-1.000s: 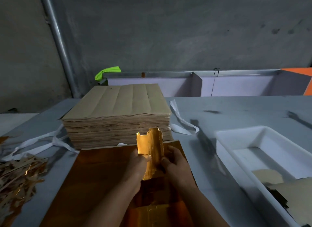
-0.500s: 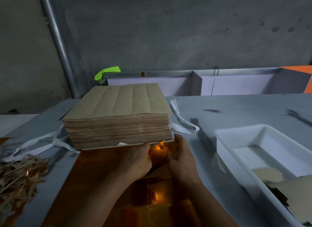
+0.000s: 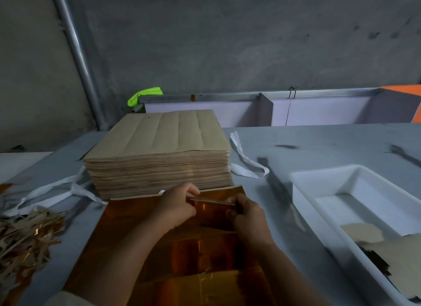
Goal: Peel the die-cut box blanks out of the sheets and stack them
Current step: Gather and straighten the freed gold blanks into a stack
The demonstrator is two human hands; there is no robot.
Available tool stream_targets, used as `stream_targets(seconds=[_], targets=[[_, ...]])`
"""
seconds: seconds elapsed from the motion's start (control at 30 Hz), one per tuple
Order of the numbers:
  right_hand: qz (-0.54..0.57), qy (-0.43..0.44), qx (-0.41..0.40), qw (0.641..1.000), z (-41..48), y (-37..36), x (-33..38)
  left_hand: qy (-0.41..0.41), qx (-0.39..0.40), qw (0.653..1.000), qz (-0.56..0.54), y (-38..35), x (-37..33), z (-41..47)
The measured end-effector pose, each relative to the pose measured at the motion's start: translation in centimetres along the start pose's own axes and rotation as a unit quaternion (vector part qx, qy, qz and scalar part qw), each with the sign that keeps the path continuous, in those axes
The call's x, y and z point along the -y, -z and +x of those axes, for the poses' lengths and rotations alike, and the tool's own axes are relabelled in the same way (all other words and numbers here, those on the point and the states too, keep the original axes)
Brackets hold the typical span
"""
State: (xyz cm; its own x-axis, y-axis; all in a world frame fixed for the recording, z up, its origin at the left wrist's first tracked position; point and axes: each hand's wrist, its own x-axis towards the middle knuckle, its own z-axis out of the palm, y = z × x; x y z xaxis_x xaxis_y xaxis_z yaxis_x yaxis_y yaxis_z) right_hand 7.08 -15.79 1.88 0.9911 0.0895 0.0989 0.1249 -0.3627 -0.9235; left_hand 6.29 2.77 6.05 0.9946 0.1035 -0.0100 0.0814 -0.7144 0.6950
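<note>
pinching blank (image 3: 213, 201) edge-on | between left hand (image 3: 180, 205), right hand (image 3: 247, 212) | over gold sheet (image 3: 216, 255)

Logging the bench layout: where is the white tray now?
Head view: the white tray sits on the table at the right, beside the gold sheet and the right hand.

Single head cam, wide-angle, over the bench (image 3: 330, 146) near edge, pitched forward and down toward its far edge and the grey wall (image 3: 250, 43). Close range: left hand (image 3: 177, 205) and right hand (image 3: 248, 216) sit low centre.
</note>
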Motion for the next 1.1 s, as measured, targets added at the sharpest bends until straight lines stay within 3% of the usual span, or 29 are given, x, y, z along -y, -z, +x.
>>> stream_targets(seconds=[0.17,0.33,0.43,0.6,0.83,1.1], targets=[[-0.007,-0.009,0.021,1.000,-0.2,-0.2,-0.6,0.053,0.038,0.997,-0.039,-1.6,1.6,-0.3],[-0.008,-0.021,0.026,0.999,-0.2,-0.6,-1.0,0.070,0.017,0.995,-0.062,-2.6,2.3,-0.2],[0.042,-0.041,0.017,0.998,0.0,-0.6,-1.1,0.082,0.003,0.986,-0.142,-2.3,2.5,-0.2],[0.187,-0.113,0.001,0.976,0.4,-0.7,-1.1,0.136,0.005,0.905,-0.403,-2.3,3.1,-0.9],[0.344,-0.196,-0.001,0.918,0.3,-1.6,-0.9,0.193,0.019,0.778,-0.598,-3.9,2.2,-1.4],[0.395,-0.228,0.012,0.890,-1.4,-3.5,0.0,0.257,0.016,0.728,-0.636,-6.9,-0.6,-2.9]])
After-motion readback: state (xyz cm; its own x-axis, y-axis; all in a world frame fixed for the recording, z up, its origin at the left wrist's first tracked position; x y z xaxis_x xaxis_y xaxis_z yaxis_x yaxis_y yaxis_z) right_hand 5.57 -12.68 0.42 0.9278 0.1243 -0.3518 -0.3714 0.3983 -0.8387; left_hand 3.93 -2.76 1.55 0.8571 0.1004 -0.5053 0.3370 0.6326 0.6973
